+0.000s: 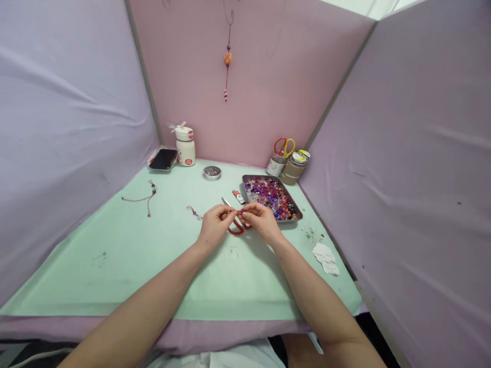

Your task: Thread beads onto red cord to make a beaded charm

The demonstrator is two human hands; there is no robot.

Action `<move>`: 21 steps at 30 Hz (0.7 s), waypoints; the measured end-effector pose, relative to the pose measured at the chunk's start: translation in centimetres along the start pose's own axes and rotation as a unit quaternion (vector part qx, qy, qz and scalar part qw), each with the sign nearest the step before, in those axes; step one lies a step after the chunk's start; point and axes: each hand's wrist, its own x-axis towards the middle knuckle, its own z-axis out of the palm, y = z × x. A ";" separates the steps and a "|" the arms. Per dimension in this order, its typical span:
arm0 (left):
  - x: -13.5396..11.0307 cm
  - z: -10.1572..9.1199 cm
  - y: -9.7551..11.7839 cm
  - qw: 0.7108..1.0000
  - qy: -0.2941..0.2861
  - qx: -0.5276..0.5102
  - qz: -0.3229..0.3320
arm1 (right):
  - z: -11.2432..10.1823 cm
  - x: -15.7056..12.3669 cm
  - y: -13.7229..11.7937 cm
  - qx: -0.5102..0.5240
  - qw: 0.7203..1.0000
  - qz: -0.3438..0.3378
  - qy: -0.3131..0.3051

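Close together over the middle of the table, my left hand (215,223) and my right hand (263,221) pinch a thin reddish cord (240,211) between their fingertips. Something small and purple, perhaps a bead, shows on it. From behind my left hand a beaded cord end (195,213) with a loop sticks out; whether it joins the pinched piece is hidden. Red-handled scissors (236,231) lie beneath my hands, blades pointing away. Just beyond them rests a small red-and-white lighter or tube (238,197). A metal tray (298,216) full of mixed beads stands beside my right hand.
Another beaded cord (149,197) lies at left. Behind are a phone (163,159), a white bottle (186,152), a round tin (212,173) and jars (293,170) with scissors. A crumpled tissue (326,258) lies right. A beaded pendant (227,59) hangs on the back cloth.
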 end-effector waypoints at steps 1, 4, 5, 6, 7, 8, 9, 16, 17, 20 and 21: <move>0.0 0.0 0.0 1.000 0.000 0.001 -0.003 | 0.0 0.0 0.0 -0.003 1.000 -0.001 0.000; 0.0 0.1 -0.2 1.000 0.000 0.001 -0.010 | 0.0 0.1 0.0 -0.006 1.000 -0.003 0.000; 0.0 0.1 -0.3 1.000 -0.001 0.000 -0.012 | 0.0 0.1 0.0 -0.006 1.000 -0.004 0.000; 0.0 0.1 -0.3 1.000 -0.002 0.000 -0.013 | 0.1 0.1 0.0 -0.006 1.000 -0.005 0.000; 0.0 0.1 -0.4 1.000 -0.003 -0.001 -0.015 | 0.1 0.1 0.0 -0.007 1.000 -0.005 0.000; 0.0 0.1 -0.4 1.000 -0.003 -0.001 -0.016 | 0.1 0.1 0.0 -0.008 1.000 -0.006 0.000; 0.0 0.1 -0.4 1.000 -0.004 0.000 -0.017 | 0.1 0.0 0.0 -0.008 1.000 -0.006 0.000; 0.0 0.0 0.0 1.000 -0.007 0.007 -0.025 | 0.1 -0.1 -0.1 -0.016 1.000 -0.011 0.007; 0.0 0.0 0.0 1.000 -0.008 0.006 -0.028 | 0.1 0.0 -0.1 -0.017 1.000 -0.012 0.007; 0.0 0.1 -0.1 0.999 -0.010 0.005 -0.035 | 0.1 0.0 -0.1 -0.020 1.000 -0.015 0.005; 0.0 0.1 -0.1 0.999 -0.010 0.004 -0.035 | 0.1 0.0 -0.1 -0.022 1.000 -0.016 0.004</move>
